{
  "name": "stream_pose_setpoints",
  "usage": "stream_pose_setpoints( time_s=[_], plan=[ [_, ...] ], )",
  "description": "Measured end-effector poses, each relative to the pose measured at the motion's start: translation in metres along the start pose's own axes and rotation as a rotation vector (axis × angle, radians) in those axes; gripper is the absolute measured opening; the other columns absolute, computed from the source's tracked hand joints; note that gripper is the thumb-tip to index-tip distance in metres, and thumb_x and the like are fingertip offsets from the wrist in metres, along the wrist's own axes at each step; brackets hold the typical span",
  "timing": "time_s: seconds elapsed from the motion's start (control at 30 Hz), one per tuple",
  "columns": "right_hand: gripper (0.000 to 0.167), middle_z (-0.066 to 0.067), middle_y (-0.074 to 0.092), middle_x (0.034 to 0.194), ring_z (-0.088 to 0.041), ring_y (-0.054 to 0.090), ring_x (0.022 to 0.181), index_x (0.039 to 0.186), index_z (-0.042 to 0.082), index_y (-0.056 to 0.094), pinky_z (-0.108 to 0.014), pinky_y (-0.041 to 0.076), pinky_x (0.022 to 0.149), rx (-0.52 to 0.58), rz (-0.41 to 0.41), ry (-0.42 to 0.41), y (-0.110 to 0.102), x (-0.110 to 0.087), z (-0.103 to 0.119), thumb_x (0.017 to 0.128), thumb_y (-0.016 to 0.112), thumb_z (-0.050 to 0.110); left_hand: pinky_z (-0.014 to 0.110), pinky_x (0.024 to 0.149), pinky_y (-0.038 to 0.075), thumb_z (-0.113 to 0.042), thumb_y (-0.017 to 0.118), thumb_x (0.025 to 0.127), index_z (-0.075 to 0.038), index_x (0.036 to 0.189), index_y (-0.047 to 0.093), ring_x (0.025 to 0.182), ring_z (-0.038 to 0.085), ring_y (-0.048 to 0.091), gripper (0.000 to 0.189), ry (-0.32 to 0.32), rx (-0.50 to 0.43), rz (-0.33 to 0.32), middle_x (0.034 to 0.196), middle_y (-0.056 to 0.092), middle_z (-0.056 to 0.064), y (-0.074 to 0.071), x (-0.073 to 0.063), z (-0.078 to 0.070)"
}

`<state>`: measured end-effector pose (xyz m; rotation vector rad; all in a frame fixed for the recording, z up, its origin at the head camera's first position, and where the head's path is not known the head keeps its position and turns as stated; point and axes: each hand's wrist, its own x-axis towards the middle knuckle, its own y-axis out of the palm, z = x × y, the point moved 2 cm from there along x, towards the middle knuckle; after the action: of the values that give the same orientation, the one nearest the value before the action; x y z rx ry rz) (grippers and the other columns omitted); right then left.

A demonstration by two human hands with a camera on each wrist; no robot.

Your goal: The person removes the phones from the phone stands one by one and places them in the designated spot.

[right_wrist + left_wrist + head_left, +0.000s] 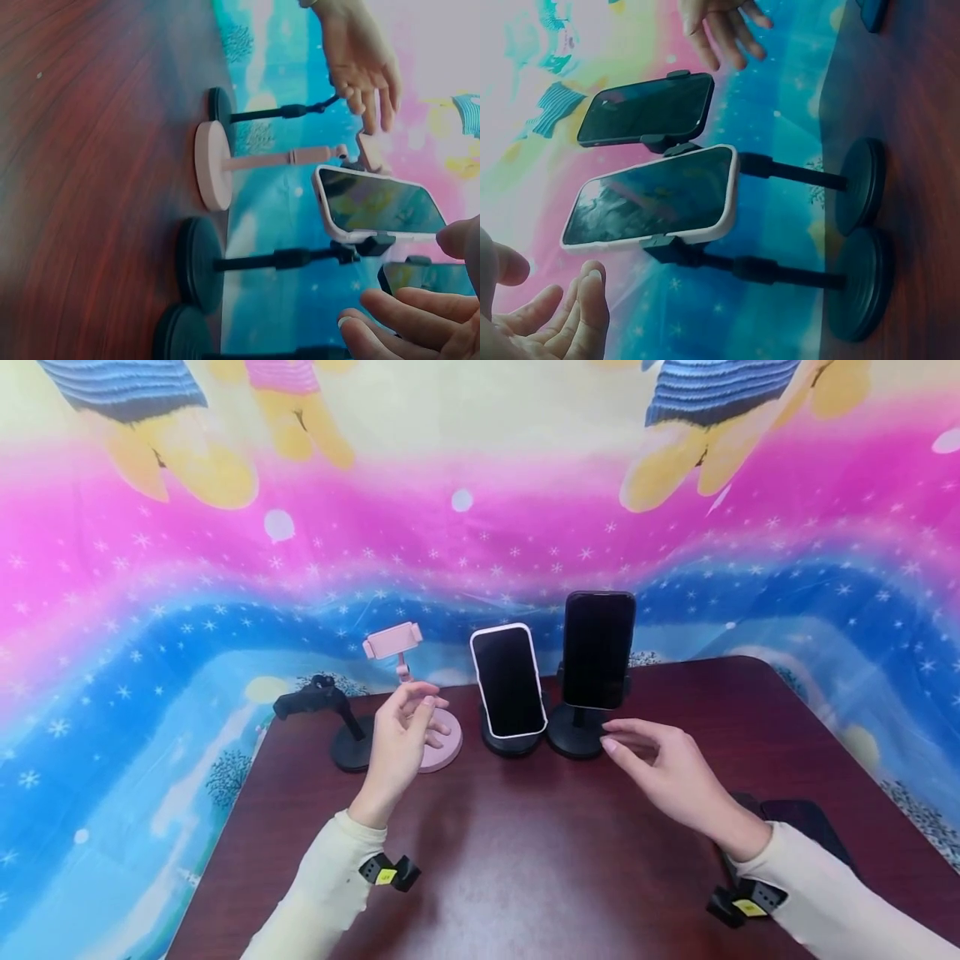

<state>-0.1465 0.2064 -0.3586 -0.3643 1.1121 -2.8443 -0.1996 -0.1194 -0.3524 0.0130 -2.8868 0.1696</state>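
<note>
A white-cased phone (508,681) leans in a black phone stand (513,745) near the table's back. Right of it, a black phone (598,650) sits in another black phone stand (577,735). My left hand (397,743) hovers in front of a pink phone stand (442,750) with a vacant clamp, its fingers loosely bent around nothing. Nearest the black phone is my right hand (671,768), apart from it, fingers relaxed. In the left wrist view, the left hand (551,319) is clear of the white-cased phone (656,199). The right hand (420,322) appears at the right wrist view's lower right.
Another black phone stand (352,743), its clamp vacant, stands at the far left. Dark flat objects (806,827) lie at the table's right, partly hidden by the right forearm. A patterned cloth (487,535) hangs behind the dark red table (510,852).
</note>
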Motion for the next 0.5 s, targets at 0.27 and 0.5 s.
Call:
stream_pose_setpoints(
  time_s=[0.27,0.5],
  plan=[
    [0.040,-0.014,0.071,0.128,-0.025,0.072,0.109,0.136,0.007,0.062,-0.036,0.061,0.086,0.078,0.021,-0.005,0.023,0.007,0.006,0.101,0.063,0.028,0.021,0.060,0.055,-0.006,0.053,0.104,0.000,0.118,0.062,0.069,0.013,0.065,0.017,-0.003,0.017,0.006,0.106,0.070,0.025,0.013,-0.004,0.011],
    [0.049,-0.018,0.062,0.140,-0.023,0.075,0.100,0.146,0.006,0.053,-0.028,0.061,0.080,0.173,0.066,0.022,0.040,0.018,0.007,0.102,0.062,0.027,0.024,0.056,0.056,-0.007,0.052,0.104,0.002,0.120,0.059,0.067,0.016,0.067,0.020,-0.051,-0.021,0.034,0.109,0.069,0.026,0.026,-0.003,0.022]
  ],
)
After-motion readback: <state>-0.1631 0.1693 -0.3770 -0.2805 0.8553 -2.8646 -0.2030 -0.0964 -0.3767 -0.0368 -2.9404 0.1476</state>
